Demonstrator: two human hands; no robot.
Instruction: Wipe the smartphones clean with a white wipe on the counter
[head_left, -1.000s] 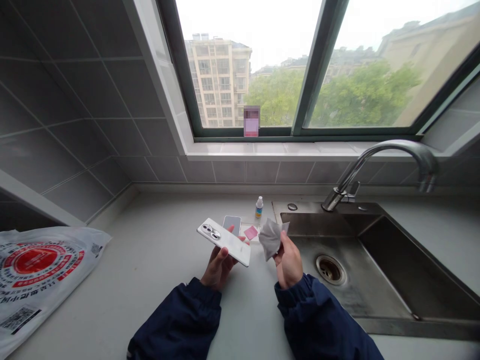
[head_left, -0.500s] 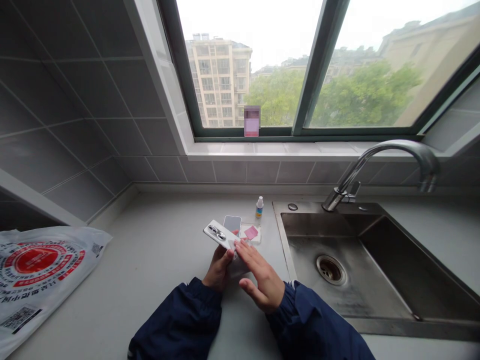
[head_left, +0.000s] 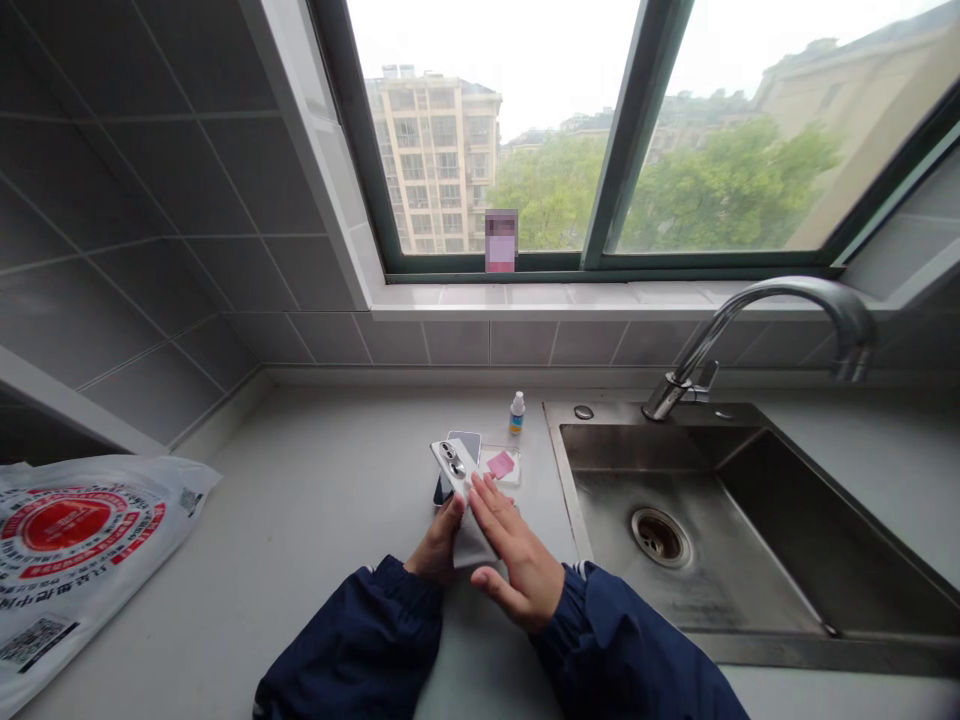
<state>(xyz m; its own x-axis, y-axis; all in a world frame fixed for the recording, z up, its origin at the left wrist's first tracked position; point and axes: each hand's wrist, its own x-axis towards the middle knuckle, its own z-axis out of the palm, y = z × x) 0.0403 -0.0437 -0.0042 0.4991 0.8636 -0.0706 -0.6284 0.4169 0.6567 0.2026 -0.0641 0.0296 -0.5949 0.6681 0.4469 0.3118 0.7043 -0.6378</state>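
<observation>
A white smartphone (head_left: 472, 542) is gripped along its left edge by my left hand (head_left: 436, 540), thumb on the near side and other fingers hidden beneath. Its back, with round camera lenses, faces up towards me, and it is held tilted above the counter. My right hand (head_left: 526, 568) rests on the phone's back with fingers stretched flat and thumb apart. Behind lies another flat device like a phone (head_left: 471, 439), partly covered by the held one. Beside it a clear shallow case (head_left: 514, 474) carries a pink square piece (head_left: 499, 465). A small white-capped bottle (head_left: 517, 414) stands behind these.
To the right, a steel sink (head_left: 559, 480) is set into the grey-white counter (head_left: 315, 500), with a curved chrome faucet (head_left: 705, 340) at its back. A printed white plastic bag (head_left: 142, 560) lies on the left. The window (head_left: 480, 265) is ahead.
The phone has turned more upright in my left hand, its camera end moving right. A dark edge now shows below its left side. My right hand stays on its back.
</observation>
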